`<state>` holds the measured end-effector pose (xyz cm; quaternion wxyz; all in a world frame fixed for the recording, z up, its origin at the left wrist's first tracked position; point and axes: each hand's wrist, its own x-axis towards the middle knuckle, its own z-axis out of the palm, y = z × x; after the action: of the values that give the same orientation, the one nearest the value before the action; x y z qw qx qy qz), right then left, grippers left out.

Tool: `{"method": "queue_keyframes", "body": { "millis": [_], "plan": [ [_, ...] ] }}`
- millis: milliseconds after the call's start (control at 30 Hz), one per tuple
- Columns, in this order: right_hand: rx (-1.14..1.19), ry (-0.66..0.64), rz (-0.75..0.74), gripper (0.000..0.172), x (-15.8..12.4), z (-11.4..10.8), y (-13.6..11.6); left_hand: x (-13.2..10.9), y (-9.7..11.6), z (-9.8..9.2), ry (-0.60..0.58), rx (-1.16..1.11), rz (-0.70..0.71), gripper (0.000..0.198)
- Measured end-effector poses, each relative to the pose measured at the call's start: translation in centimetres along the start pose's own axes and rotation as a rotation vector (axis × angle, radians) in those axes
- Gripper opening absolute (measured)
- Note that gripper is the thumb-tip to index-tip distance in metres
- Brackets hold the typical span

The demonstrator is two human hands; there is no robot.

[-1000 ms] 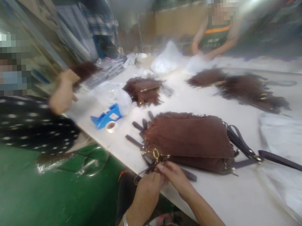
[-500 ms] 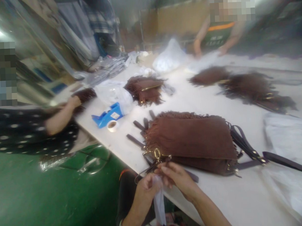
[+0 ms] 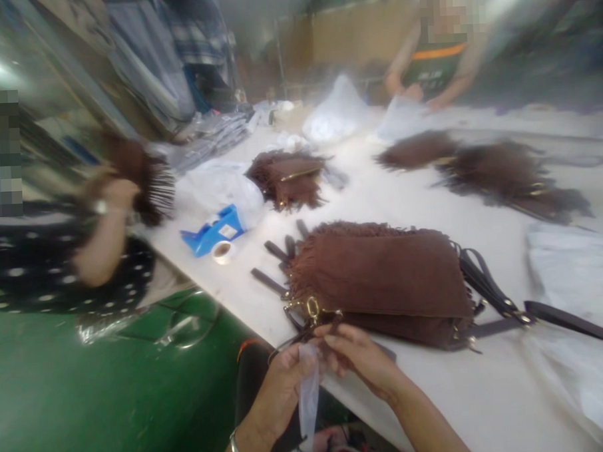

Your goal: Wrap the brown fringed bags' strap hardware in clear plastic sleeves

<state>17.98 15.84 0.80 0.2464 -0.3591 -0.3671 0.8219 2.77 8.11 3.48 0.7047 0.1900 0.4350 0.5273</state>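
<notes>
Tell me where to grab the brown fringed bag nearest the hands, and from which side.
Grip the brown fringed bag by its near edge, right of the gold clasp, coming from the near side. It lies flat; loose fringe lines its far and left edges and dark straps trail off its right end, probably poor holds.

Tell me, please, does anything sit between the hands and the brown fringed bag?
Nothing visible does. The left hand and right hand sit at the near corner of the bag, below its brass clasp; the left pinches a clear plastic strip hanging down.
</notes>
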Motion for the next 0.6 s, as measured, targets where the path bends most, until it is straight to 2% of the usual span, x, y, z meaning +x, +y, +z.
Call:
{"method": "queue_keyframes", "body": {
  "millis": [233, 400, 600],
  "plan": [
    [-0.095, -0.012, -0.037, 0.043, 0.18, -0.26, -0.01, 0.40, 0.18, 0.55, -0.019, -0.030, -0.038, 0.021],
    [-0.138, 0.022, -0.078, 0.043, 0.46, -0.23, 0.04, 0.57, 0.29, 0.33, 0.022, -0.046, -0.074, 0.020],
    [-0.125, 0.068, -0.080, 0.042, 0.37, 0.37, -0.36, 0.19, 0.29, 0.05, 0.057, 0.004, -0.049, 0.025]
  ]
}}
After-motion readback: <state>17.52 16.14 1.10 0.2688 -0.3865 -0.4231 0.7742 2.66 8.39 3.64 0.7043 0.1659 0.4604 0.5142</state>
